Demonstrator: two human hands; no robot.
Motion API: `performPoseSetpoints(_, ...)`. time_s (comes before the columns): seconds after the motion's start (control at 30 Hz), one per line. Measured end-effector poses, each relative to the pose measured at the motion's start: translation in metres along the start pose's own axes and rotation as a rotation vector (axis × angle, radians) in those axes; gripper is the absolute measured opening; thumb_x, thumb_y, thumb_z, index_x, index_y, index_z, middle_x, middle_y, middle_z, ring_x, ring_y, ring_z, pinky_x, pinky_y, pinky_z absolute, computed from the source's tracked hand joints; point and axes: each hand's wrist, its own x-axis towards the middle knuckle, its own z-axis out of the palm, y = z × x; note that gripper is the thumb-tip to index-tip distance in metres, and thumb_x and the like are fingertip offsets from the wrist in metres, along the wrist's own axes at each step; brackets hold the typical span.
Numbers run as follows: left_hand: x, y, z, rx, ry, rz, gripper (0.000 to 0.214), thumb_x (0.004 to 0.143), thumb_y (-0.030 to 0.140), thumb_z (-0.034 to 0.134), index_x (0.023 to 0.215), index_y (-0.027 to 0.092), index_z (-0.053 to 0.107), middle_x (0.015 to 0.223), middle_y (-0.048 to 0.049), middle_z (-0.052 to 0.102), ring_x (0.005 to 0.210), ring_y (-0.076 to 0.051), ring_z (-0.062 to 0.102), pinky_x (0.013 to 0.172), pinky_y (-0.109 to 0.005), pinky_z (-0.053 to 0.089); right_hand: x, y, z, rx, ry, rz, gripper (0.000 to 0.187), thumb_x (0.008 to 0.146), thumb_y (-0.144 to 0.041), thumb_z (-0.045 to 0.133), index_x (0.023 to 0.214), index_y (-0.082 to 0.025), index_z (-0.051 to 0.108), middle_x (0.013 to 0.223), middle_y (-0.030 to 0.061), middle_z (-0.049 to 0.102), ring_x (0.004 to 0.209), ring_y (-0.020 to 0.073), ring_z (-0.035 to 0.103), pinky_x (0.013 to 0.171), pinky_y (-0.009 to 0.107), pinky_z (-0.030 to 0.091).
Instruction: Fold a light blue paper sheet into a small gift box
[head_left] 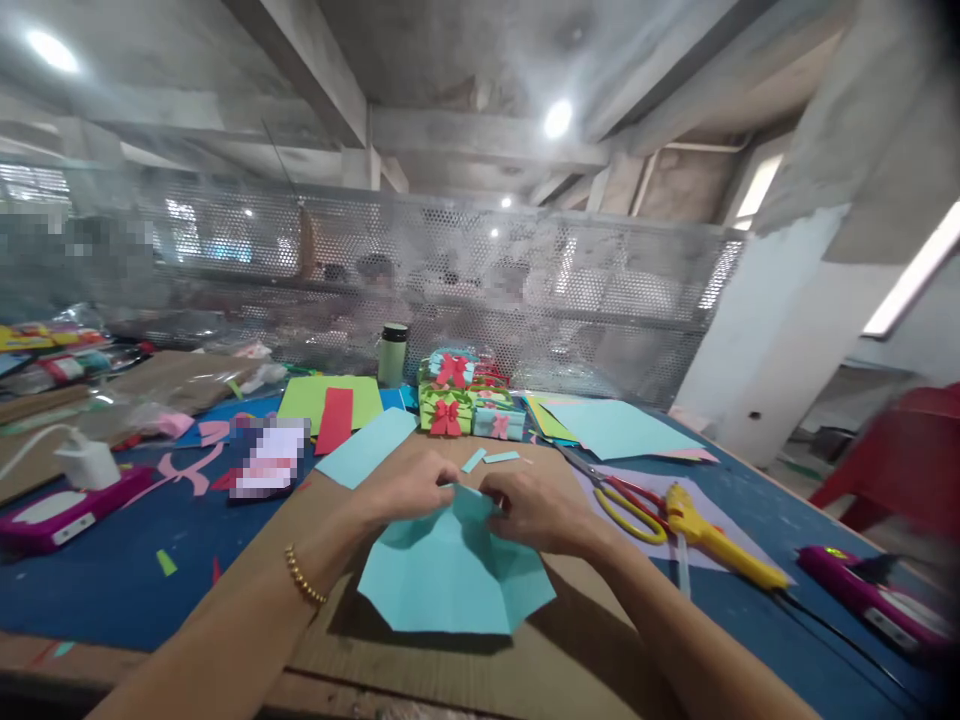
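A light blue sheet of paper [450,585] with cut corners and fold lines rests on the cardboard, its far edge raised. My left hand [416,487], below a gold bead bracelet [304,578], pinches that far edge on the left. On the right, my right hand [529,508] grips the same edge with curled fingers. Two small light blue paper scraps [501,457] lie just beyond my hands. Scissors with yellow handles [634,515] and a yellow glue gun [709,535] lie to the right on lilac paper.
Small folded paper boxes with bows [446,412] are stacked at the back beside a green bottle [393,355]. Coloured sheets [622,430] lie right of them. Purple power strips [874,600] sit at both sides. A brown cardboard sheet [420,665] covers the middle of the blue table [97,590].
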Motion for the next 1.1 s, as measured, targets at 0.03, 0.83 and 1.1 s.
performPoseSetpoints(0.03, 0.0, -0.001, 0.0, 0.009, 0.006, -0.007, 0.016, 0.071, 0.018, 0.045, 0.068, 0.015, 0.06, 0.062, 0.0037, 0.049, 0.06, -0.011, 0.041, 0.053, -0.025, 0.024, -0.001, -0.001, -0.001, 0.004, -0.014, 0.017, 0.013, 0.069, -0.019, 0.061, 0.081, -0.018, 0.058, 0.081, 0.0004, 0.061, 0.073, 0.0137, 0.051, 0.059, 0.023, 0.03)
performPoseSetpoints(0.83, -0.013, 0.011, 0.007, 0.022, 0.044, -0.033, 0.018, 0.072, 0.033, 0.052, 0.066, 0.016, 0.051, 0.063, 0.0047, 0.043, 0.063, -0.011, 0.041, 0.055, -0.022, 0.028, -0.011, -0.006, 0.015, -0.341, 0.145, 0.097, 0.014, 0.071, -0.027, 0.063, 0.075, -0.018, 0.073, 0.079, 0.0077, 0.074, 0.073, 0.0198, 0.064, 0.058, 0.027, 0.03)
performPoseSetpoints(1.1, -0.012, 0.017, 0.006, 0.11, 0.053, 0.017, 0.014, 0.074, 0.027, 0.05, 0.065, 0.016, 0.051, 0.063, 0.0047, 0.042, 0.063, -0.011, 0.038, 0.056, -0.024, 0.026, -0.016, -0.007, 0.015, -0.331, 0.208, 0.124, 0.018, 0.072, -0.016, 0.055, 0.074, -0.02, 0.072, 0.076, 0.0054, 0.074, 0.068, 0.0162, 0.062, 0.054, 0.027, 0.026)
